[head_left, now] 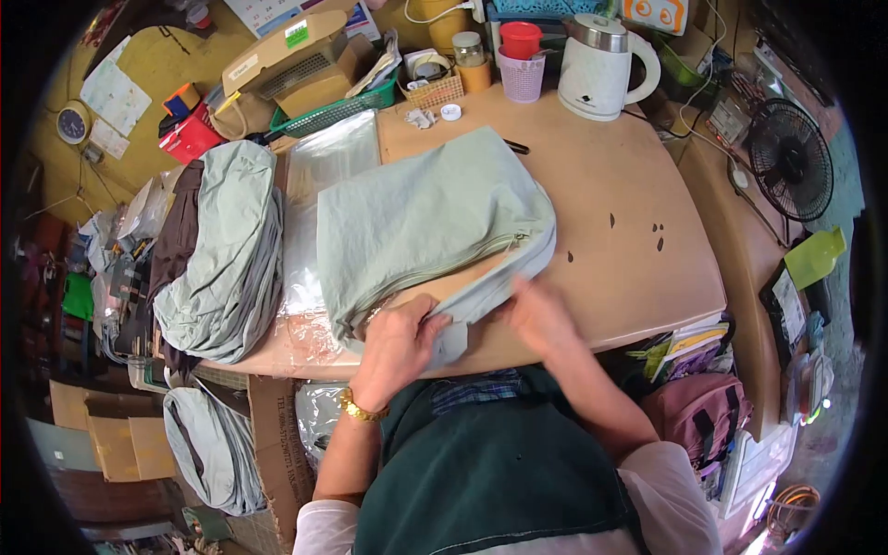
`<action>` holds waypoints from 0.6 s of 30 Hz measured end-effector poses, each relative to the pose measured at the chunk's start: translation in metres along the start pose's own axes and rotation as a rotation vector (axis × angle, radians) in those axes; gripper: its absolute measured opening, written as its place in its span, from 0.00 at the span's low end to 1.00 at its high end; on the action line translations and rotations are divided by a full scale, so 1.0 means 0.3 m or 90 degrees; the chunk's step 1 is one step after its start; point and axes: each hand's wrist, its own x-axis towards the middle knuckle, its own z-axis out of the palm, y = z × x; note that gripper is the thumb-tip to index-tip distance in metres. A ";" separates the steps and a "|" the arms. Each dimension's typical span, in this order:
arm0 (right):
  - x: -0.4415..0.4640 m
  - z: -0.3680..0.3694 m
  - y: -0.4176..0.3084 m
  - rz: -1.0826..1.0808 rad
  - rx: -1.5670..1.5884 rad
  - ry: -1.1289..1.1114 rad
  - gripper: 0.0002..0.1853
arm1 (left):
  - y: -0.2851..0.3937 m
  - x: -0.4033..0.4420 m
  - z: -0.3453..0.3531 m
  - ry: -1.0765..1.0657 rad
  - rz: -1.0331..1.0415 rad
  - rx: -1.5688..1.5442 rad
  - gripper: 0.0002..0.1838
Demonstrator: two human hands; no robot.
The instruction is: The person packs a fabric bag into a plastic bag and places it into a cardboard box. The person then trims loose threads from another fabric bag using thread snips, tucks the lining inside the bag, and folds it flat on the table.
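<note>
A pale grey-green fabric bag (416, 208) lies flat on the table, with a zip (476, 252) along its near side. A long band of the same cloth (504, 277), which looks like its strap, runs along the near edge. My left hand (400, 340) is closed on this band, thumb and fingers pinching it near the table's front edge. My right hand (541, 319) is at the band's right side, smeared by motion, so its fingers do not show clearly and I cannot tell whether it grips the cloth.
Folded grey-green bags (227, 250) are piled at the left beside clear plastic sleeves (324, 176). A white kettle (597, 69), a purple cup (521, 76) and a green basket (338, 113) stand along the back. A black fan (789, 159) is at the right.
</note>
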 end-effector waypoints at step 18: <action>-0.009 0.246 -0.178 -0.476 -1.182 -0.198 0.11 | -0.077 -0.234 0.064 -0.091 -0.137 -0.243 0.12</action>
